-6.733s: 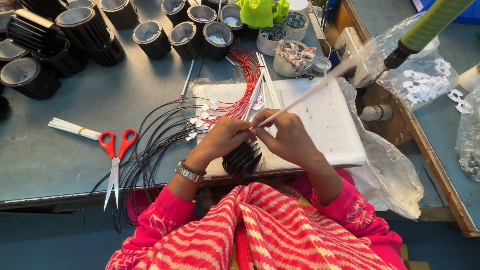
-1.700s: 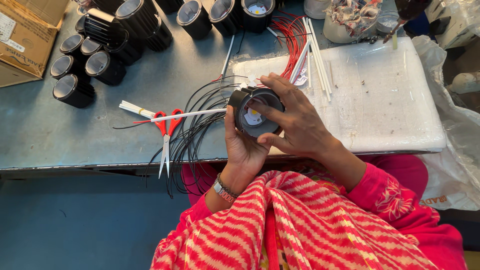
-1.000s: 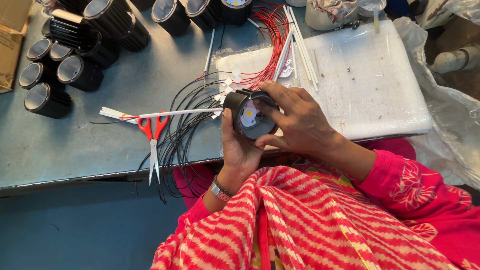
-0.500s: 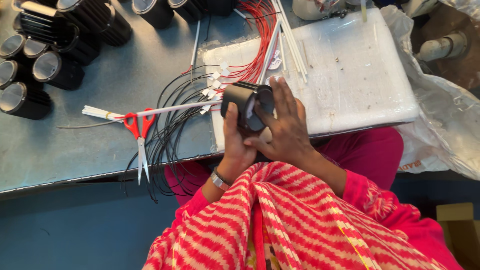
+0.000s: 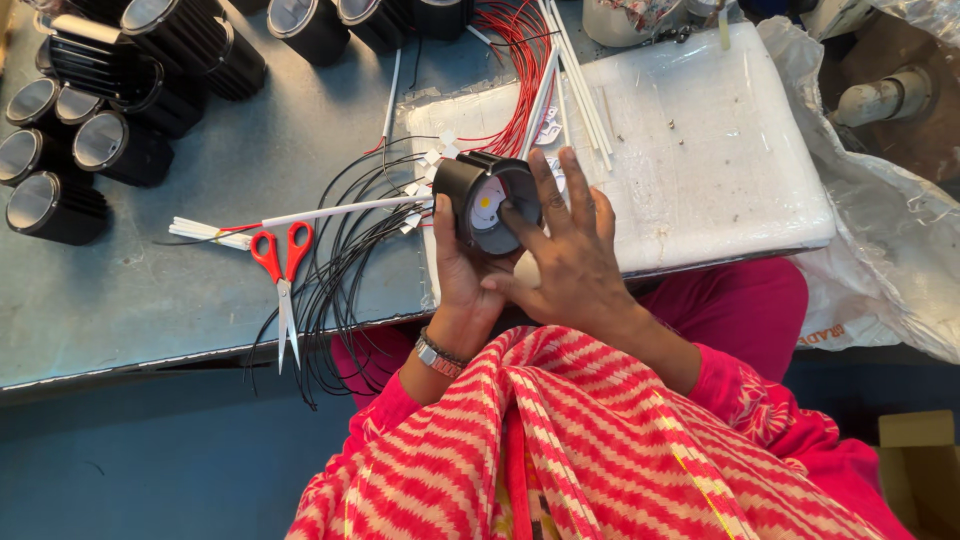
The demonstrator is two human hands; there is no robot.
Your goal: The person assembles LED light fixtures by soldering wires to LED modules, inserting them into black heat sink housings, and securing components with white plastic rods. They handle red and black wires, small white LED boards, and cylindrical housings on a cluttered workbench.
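My left hand (image 5: 458, 268) grips a black round lamp housing (image 5: 470, 193) from below, its open face turned up toward me with a small yellow disc inside. My right hand (image 5: 563, 250) rests against the housing's right side, fingers spread, the index fingertip pressing into its open face. Both hands hover over the front edge of a white foam pad (image 5: 700, 150). Black wires (image 5: 340, 260) and red wires (image 5: 515, 60) fan out on the table just left of and behind the housing.
Red-handled scissors (image 5: 282, 270) lie beside white sleeving tubes (image 5: 330, 212) on the grey metal table (image 5: 150, 290). Several black lamp housings (image 5: 120, 90) crowd the back left. Clear plastic bags (image 5: 890, 250) hang at the right. A cardboard box (image 5: 920, 470) sits low right.
The housing has tilted so its open face shows more, and my right hand has spread its fingers over its right side. The view has shifted slightly right.
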